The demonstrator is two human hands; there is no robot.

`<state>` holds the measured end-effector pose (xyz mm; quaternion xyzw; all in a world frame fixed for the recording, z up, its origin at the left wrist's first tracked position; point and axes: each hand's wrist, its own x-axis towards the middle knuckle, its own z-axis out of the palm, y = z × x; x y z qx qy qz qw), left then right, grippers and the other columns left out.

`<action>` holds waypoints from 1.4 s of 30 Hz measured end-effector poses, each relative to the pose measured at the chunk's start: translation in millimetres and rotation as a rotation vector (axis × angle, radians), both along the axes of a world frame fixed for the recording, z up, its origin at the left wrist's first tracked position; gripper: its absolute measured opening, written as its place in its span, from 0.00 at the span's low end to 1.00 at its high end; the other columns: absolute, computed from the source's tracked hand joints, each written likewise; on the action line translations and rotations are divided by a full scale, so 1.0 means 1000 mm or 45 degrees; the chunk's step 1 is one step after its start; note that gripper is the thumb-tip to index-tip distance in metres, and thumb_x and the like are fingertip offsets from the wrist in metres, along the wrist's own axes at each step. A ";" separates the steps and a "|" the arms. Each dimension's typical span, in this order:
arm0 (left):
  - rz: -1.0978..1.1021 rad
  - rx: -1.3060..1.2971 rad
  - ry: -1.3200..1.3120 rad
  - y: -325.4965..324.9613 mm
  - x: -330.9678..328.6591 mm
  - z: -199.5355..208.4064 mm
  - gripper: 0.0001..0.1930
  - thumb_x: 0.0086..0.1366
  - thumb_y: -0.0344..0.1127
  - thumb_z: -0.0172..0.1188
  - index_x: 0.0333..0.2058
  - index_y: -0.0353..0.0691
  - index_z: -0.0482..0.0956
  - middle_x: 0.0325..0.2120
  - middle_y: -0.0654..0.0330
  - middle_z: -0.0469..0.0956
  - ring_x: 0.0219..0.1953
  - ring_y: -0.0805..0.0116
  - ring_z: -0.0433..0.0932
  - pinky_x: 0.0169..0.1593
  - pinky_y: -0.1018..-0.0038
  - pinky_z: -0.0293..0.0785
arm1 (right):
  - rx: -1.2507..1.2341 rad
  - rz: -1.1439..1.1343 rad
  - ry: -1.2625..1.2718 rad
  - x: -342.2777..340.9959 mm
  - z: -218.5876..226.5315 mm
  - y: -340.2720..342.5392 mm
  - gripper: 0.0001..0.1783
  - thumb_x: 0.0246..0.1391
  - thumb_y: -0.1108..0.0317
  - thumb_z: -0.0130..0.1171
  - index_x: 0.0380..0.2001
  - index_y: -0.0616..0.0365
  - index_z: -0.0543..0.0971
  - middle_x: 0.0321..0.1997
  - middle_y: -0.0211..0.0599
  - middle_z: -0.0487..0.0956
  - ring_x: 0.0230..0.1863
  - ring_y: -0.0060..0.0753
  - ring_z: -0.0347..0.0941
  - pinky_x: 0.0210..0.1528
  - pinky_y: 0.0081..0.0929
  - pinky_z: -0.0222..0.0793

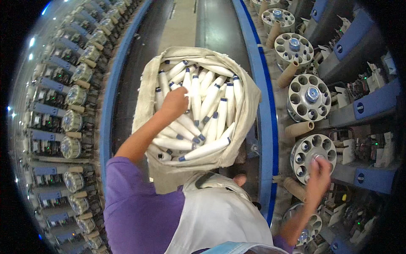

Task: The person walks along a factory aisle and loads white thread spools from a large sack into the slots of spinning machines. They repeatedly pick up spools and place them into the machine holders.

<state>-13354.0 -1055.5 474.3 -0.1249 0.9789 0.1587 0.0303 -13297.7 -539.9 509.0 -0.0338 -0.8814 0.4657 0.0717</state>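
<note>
Head view, looking down a narrow factory aisle between two long rows of textile machines. The dark grey floor (220, 25) runs from near to far along the centre, bordered on each side by a curved blue machine rail (267, 106). The left row (69, 122) carries a line of small round metal units with pale cardboard tubes beside them. The right row carries grey round magazines with rings of holes (308, 98), blue housings and short tan cardboard tubes (299, 128).

In the centre of the aisle stands an open beige cloth sack (247, 91), its rim folded outward. It is filled with white yarn bobbins with blue tips (209, 99), lying heaped and pointing in mixed directions.

The left hand (174, 103), on a bare forearm leaving a purple sleeve (135, 203), is down inside the sack on top of the heap, fingers curled onto the bobbins; whether it grips one cannot be told.

The right hand (318, 169) is well apart from the sack, at the near right, resting on the centre of the nearest fully visible round magazine (301, 152), fingers bunched narrow; it is blurred, and any object in it cannot be made out.

A pale grey apron (215, 216) covers the person's front at the near edge.
</note>
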 end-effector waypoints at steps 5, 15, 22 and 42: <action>0.236 0.170 -0.176 -0.027 -0.039 -0.031 0.29 0.55 0.50 0.62 0.45 0.29 0.77 0.39 0.40 0.80 0.43 0.45 0.79 0.50 0.60 0.74 | 0.128 0.696 -0.021 -0.135 -0.022 -0.243 0.16 0.59 0.68 0.55 0.47 0.65 0.75 0.44 0.54 0.77 0.47 0.58 0.73 0.51 0.42 0.69; 0.094 0.090 -0.327 -0.013 -0.060 -0.020 0.22 0.57 0.45 0.57 0.33 0.24 0.78 0.36 0.36 0.79 0.40 0.43 0.81 0.46 0.57 0.76 | 0.326 0.638 -0.556 -0.183 -0.072 -0.333 0.41 0.37 0.50 0.73 0.49 0.68 0.72 0.42 0.56 0.79 0.45 0.56 0.76 0.50 0.42 0.70; 0.143 0.214 -0.385 -0.030 -0.068 -0.033 0.28 0.56 0.52 0.62 0.36 0.25 0.78 0.33 0.39 0.81 0.39 0.45 0.81 0.46 0.58 0.76 | 0.152 0.517 -0.286 -0.170 -0.069 -0.322 0.31 0.45 0.53 0.67 0.45 0.68 0.78 0.44 0.56 0.81 0.47 0.56 0.77 0.50 0.41 0.70; 0.049 3.115 -0.979 0.186 0.096 0.007 0.43 0.52 0.47 0.58 0.65 0.36 0.55 0.57 0.39 0.65 0.56 0.40 0.69 0.60 0.47 0.64 | 0.440 1.148 1.021 0.072 0.004 -0.152 0.33 0.37 0.61 0.69 0.53 0.42 0.75 0.53 0.22 0.75 0.51 0.23 0.69 0.61 0.43 0.52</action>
